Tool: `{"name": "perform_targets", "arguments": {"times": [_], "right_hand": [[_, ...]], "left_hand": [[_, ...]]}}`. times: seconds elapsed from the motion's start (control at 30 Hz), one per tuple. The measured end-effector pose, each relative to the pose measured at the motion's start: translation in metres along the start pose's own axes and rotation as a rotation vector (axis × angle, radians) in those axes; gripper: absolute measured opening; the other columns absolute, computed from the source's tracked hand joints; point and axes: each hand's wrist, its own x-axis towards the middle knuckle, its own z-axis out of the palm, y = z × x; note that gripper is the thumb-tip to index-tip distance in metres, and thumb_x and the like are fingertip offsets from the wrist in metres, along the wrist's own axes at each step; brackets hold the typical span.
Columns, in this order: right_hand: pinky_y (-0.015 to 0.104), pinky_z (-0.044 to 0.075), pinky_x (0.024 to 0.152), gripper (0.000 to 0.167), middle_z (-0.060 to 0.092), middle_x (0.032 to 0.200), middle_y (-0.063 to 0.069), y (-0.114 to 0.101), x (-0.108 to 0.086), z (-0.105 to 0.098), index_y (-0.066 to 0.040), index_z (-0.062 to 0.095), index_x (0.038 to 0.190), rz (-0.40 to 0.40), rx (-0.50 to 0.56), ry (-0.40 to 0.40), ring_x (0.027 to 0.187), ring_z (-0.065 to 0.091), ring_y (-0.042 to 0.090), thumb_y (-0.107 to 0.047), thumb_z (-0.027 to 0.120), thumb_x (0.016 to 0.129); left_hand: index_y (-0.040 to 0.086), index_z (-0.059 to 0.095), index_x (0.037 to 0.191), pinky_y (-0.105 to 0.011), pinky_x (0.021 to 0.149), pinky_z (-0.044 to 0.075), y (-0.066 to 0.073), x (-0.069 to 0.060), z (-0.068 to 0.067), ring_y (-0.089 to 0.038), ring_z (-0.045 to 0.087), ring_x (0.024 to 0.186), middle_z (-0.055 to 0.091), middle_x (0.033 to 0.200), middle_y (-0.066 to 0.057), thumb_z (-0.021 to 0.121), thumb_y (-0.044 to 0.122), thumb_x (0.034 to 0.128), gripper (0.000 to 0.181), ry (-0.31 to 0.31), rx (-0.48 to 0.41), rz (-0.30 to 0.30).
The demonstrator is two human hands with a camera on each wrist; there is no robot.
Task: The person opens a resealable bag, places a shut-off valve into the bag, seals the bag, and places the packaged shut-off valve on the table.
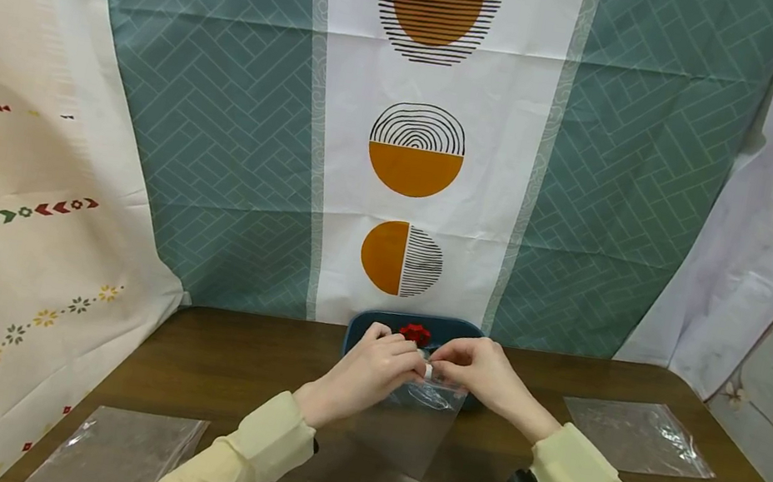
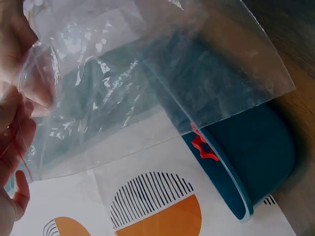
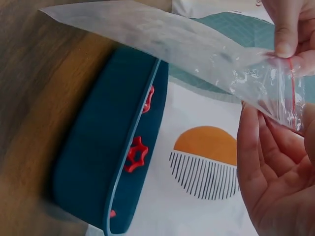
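**Together, left hand (image 1: 384, 365) and right hand (image 1: 483, 370) hold one clear bag (image 1: 404, 438)**

A dark wooden table (image 1: 242, 387) stands before a geometric-print cloth (image 1: 231, 166), pale fabric (image 1: 14, 148) hanging at the left. A blue bin (image 2: 268, 152) with red pieces (image 1: 415, 333) sits mid-back edge; one flat bag (image 1: 110, 450) lies along the left edge, another flat bag (image 1: 639, 437) near the right. Both hands, fingers curled in, grip the red-striped top of the clear bag just before the bin

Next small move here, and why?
Probably spread the clear bag open: the left hand and right hand hold it near its red strip, it looks empty, and red pieces sit in the blue bin behind it.
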Motion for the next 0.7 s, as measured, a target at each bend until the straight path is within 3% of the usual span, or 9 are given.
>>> {"name": "perform_targets", "arguments": {"times": [0.17, 0.37, 0.7], "right_hand": [[0.03, 0.049, 0.048, 0.006, 0.064, 0.082, 0.008, -0.001, 0.001, 0.0, -0.005, 0.068, 0.087, 0.019, -0.057, 0.049, 0.059, 0.058, 0.014, -0.006, 0.063, 0.085], [0.028, 0.047, 0.045, 0.007, 0.062, 0.075, 0.0, -0.004, 0.004, 0.001, -0.006, 0.069, 0.087, 0.022, -0.158, 0.104, 0.053, 0.054, 0.012, -0.003, 0.062, 0.084], [0.027, 0.045, 0.042, 0.009, 0.053, 0.057, -0.003, -0.006, 0.011, 0.0, -0.003, 0.07, 0.089, 0.022, -0.235, 0.16, 0.044, 0.051, 0.017, -0.001, 0.062, 0.084]], "left_hand": [[0.015, 0.059, 0.083, -0.025, 0.067, 0.029, 0.006, 0.002, -0.003, -0.004, 0.049, 0.072, 0.055, 0.077, 0.009, 0.072, 0.017, 0.076, 0.016, -0.023, -0.079, 0.012], [0.014, 0.058, 0.084, -0.024, 0.066, 0.027, 0.015, 0.005, -0.007, -0.002, 0.049, 0.074, 0.055, 0.077, 0.009, 0.071, 0.016, 0.0774, 0.015, -0.071, -0.164, 0.055], [0.014, 0.062, 0.086, -0.019, 0.071, 0.031, 0.025, 0.008, -0.006, 0.0, 0.05, 0.079, 0.059, 0.082, 0.011, 0.069, 0.015, 0.0813, 0.008, -0.11, -0.202, 0.084]]}}
